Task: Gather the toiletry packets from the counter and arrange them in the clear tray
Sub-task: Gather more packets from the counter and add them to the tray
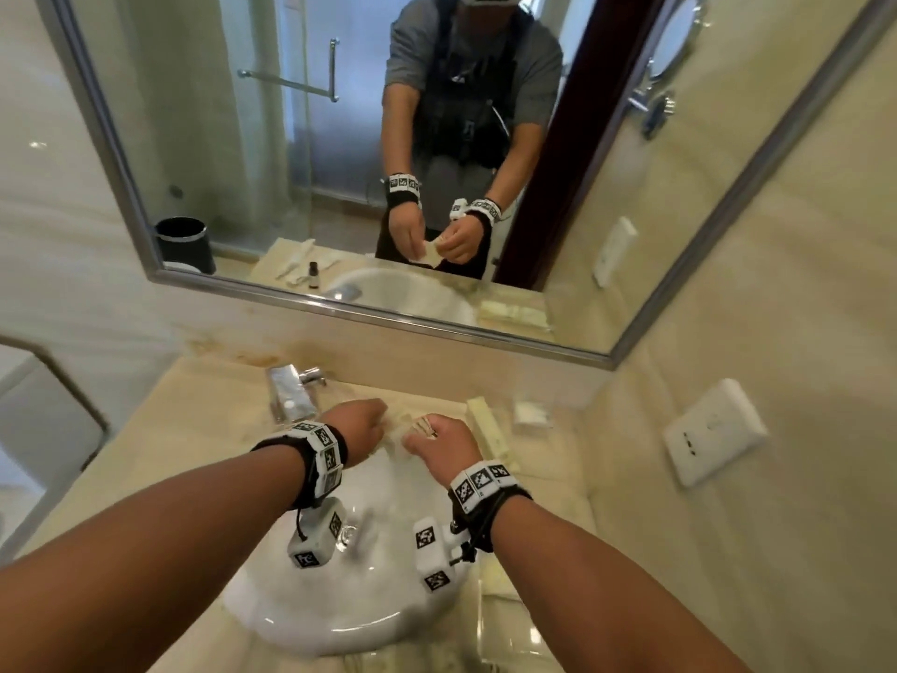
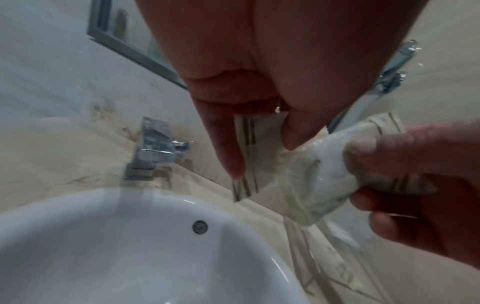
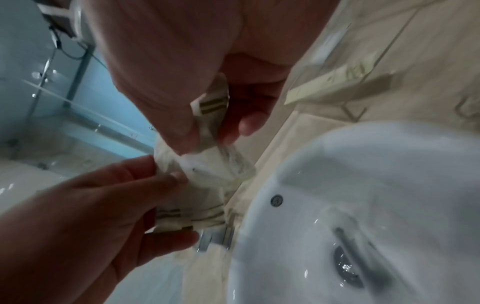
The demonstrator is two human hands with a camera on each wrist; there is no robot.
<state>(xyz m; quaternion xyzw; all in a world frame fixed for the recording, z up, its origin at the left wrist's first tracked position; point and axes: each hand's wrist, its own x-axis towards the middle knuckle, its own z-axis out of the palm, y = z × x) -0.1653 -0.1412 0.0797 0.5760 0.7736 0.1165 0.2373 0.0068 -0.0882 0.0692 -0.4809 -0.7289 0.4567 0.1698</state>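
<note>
Both hands, left hand (image 1: 361,429) and right hand (image 1: 444,442), pinch one crumpled packet (image 2: 306,168) above the sink (image 1: 340,599); clear tray (image 1: 505,429) by the counter's right edge apparently holds some already.

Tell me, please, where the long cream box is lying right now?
In the head view, the long cream box lies on the counter right of the sink.
</note>
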